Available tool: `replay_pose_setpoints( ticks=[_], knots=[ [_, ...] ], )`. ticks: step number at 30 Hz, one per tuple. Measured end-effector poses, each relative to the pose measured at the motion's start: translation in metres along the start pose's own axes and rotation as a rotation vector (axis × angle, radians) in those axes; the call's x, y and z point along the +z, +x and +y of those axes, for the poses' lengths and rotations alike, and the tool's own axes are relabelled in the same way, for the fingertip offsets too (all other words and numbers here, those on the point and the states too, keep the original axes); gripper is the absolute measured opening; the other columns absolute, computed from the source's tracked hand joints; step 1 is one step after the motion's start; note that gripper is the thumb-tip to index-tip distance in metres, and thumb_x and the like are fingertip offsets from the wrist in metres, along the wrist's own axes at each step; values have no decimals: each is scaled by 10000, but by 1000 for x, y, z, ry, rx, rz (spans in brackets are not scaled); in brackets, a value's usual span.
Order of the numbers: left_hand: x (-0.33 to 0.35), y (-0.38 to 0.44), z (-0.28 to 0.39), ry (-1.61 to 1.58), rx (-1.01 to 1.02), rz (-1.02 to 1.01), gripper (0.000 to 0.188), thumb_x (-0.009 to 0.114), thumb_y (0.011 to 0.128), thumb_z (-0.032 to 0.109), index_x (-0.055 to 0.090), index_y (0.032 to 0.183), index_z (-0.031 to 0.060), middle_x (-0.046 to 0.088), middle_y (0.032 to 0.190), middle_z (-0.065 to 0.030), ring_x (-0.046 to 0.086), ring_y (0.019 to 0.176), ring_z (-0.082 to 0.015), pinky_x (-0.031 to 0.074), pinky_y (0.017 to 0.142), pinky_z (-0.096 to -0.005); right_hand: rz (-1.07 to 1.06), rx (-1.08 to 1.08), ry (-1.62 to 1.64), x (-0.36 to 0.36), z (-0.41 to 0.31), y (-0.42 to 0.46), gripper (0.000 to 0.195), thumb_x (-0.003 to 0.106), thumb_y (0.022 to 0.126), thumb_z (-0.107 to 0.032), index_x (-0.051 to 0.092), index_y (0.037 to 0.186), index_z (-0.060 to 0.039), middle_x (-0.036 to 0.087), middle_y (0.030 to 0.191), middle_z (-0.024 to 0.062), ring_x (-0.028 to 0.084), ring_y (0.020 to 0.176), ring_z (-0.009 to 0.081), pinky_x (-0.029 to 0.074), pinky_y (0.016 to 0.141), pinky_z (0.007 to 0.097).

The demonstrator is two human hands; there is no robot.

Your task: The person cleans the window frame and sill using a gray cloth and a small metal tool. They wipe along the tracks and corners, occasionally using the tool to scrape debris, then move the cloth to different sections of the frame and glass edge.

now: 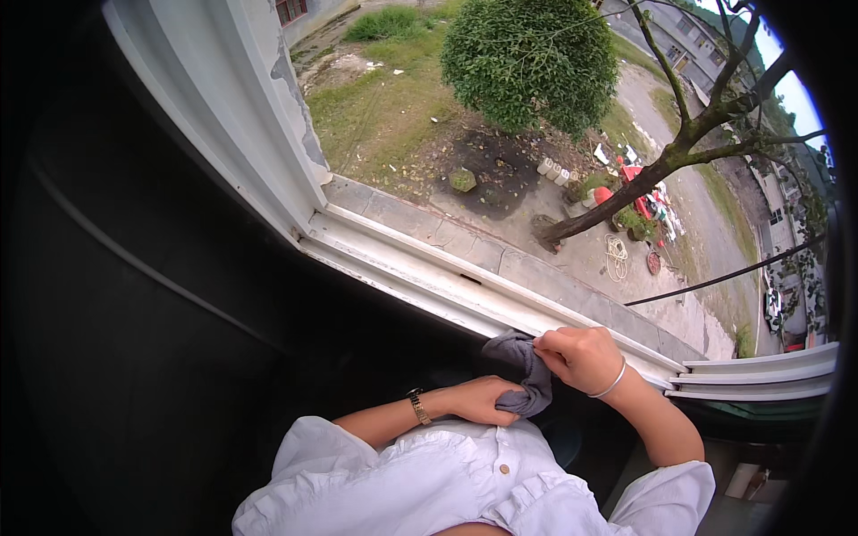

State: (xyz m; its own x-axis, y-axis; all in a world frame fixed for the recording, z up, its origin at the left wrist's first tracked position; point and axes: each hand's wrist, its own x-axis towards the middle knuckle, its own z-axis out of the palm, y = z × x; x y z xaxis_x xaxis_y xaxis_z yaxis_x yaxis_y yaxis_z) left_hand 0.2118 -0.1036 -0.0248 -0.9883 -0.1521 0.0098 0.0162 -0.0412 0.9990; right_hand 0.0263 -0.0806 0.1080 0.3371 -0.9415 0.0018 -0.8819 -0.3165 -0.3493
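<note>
A grey cloth [534, 372] hangs bunched between my two hands, just inside the white window frame. My left hand [484, 400] grips its lower end close to my shirt; those fingertips are hidden in the folds. Higher up, my right hand [582, 358] pinches the cloth's upper part over the inner edge of the sill. Below both runs the white sliding-window track [415, 271], with dirt marks in its channels and a dark slot [470, 279] in one groove.
The white side jamb [234, 87] rises at the left. Past the track lies a cracked concrete ledge [469, 238], with a yard far below. Outside, a bare tree trunk [603, 201] leans right and a black cable [724, 273] crosses. White window rails [757, 378] stand at the right.
</note>
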Motion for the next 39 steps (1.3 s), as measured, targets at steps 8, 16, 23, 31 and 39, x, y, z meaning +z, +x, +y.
replay_pose_setpoints(
  ticks=[8, 16, 23, 31, 39],
  knots=[
    [121, 137, -19, -129, 11, -323, 261, 617, 809, 160, 580, 1033, 31, 615, 779, -44, 551, 708, -133, 467, 700, -297, -81, 640, -572, -42, 73, -226, 48, 598, 796, -125, 579, 771, -89, 608, 645, 113, 634, 596, 303, 494, 515, 399],
    [175, 171, -2, -247, 100, -446, 130, 600, 809, 106, 565, 891, 12, 574, 712, -4, 490, 637, -84, 442, 599, -261, -35, 562, -374, -52, 96, -233, 84, 615, 773, -133, 599, 746, -55, 627, 660, 146, 638, 651, 334, 508, 596, 418],
    [98, 73, 22, -347, -47, -181, 129, 624, 770, 92, 583, 849, -2, 563, 695, 16, 468, 620, -47, 418, 584, -223, 77, 244, 188, -30, 84, -160, 99, 652, 784, -144, 612, 810, -57, 653, 734, 123, 637, 698, 327, 507, 628, 397],
    [46, -50, 23, -429, -44, 540, 232, 654, 786, 111, 584, 977, 0, 566, 735, 20, 488, 612, -51, 423, 575, -214, 143, -129, -6, 21, 4, 8, 114, 579, 838, -159, 525, 814, -61, 593, 652, 134, 608, 626, 339, 477, 552, 435],
    [-43, -152, 30, -404, 120, 880, 224, 636, 793, 89, 592, 985, -17, 618, 817, -15, 558, 714, -71, 472, 664, -213, 121, -238, -12, 67, -86, 190, 106, 542, 824, -155, 527, 854, -54, 607, 664, 174, 616, 652, 372, 477, 562, 472]
  ],
)
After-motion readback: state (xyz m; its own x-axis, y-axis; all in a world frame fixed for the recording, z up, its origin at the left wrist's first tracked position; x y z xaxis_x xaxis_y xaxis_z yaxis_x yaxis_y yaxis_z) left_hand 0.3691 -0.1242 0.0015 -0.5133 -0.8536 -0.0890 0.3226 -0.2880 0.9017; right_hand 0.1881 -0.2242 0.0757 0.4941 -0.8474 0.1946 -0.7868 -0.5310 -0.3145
